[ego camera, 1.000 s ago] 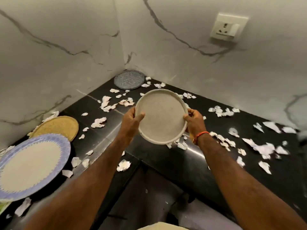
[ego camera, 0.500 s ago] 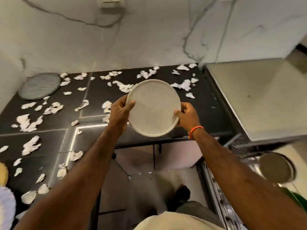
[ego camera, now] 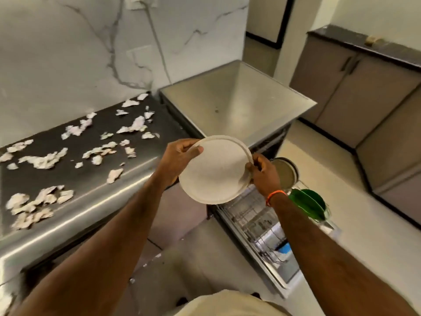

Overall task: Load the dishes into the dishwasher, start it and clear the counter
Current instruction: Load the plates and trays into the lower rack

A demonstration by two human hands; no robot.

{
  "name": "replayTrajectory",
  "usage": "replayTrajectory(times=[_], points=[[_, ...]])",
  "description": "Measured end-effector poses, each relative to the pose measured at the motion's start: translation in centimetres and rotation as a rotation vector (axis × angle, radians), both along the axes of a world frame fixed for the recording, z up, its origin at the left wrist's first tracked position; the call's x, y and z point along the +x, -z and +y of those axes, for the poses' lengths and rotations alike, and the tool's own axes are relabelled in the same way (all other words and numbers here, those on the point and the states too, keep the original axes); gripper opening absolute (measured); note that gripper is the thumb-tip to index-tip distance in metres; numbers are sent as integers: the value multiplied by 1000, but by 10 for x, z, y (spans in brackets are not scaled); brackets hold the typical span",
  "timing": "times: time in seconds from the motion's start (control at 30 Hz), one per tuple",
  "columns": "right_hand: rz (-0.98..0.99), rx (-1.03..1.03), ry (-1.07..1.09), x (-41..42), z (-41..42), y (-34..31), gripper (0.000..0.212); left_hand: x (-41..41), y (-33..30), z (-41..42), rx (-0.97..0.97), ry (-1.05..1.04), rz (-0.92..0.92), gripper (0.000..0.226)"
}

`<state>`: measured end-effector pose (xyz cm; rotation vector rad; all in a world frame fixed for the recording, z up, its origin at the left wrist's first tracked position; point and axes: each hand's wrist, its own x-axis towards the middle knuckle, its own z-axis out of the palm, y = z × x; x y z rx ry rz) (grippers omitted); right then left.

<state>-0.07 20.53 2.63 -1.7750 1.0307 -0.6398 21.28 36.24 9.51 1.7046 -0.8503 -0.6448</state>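
Note:
A round off-white plate (ego camera: 214, 171) is held in the air between both hands, just left of the open dishwasher. My left hand (ego camera: 178, 156) grips its upper left rim, thumb over the edge. My right hand (ego camera: 263, 172) pinches the right rim. Below and to the right, the dishwasher's pulled-out wire rack (ego camera: 257, 221) stands over the lowered door. In the rack stand a beige plate (ego camera: 284, 175) and a green plate (ego camera: 307, 207), both on edge.
The black counter (ego camera: 75, 176) on the left is strewn with several white paper scraps (ego camera: 43, 160). The dishwasher's steel top (ego camera: 234, 103) lies beyond the plate. Grey cabinets (ego camera: 364, 92) line the right wall, with pale floor between.
I have turned right with the plate, from the counter corner toward the dishwasher. The open rack with its two plates has come fully into view. Both hands keep their hold.

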Motion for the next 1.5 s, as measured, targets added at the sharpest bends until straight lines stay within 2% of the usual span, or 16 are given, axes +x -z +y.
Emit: replayTrajectory(times=[0.13, 0.23, 0.3, 0.4, 0.53, 0.8, 1.03, 1.2, 1.33, 1.5], points=[[-20, 90, 156, -76, -38, 30, 15, -50, 24, -71, 166, 178, -112, 14], [52, 122, 272, -122, -58, 53, 11, -86, 49, -124, 267, 259, -156, 25], [100, 127, 330, -143, -65, 68, 13, -109, 63, -151, 309, 334, -246, 31], [185, 72, 316, -168, -79, 95, 18, -136, 87, -194, 388, 514, -391, 33], [275, 67, 317, -186, -98, 126, 25, -153, 124, -243, 438, 669, -467, 30], [322, 182, 458, -176, -176, 199, 25, -139, 223, -345, 484, 512, -418, 31], [389, 192, 468, -132, -285, 319, 28, -115, 349, -463, 497, 402, -412, 26], [352, 157, 491, -111, -356, 402, 25, -102, 436, -535, 512, 344, -425, 32], [376, 145, 554, -105, -392, 453, 24, -108, 481, -572, 459, 301, -456, 30], [362, 180, 566, -105, -398, 491, 24, -108, 519, -585, 433, 319, -455, 29]])
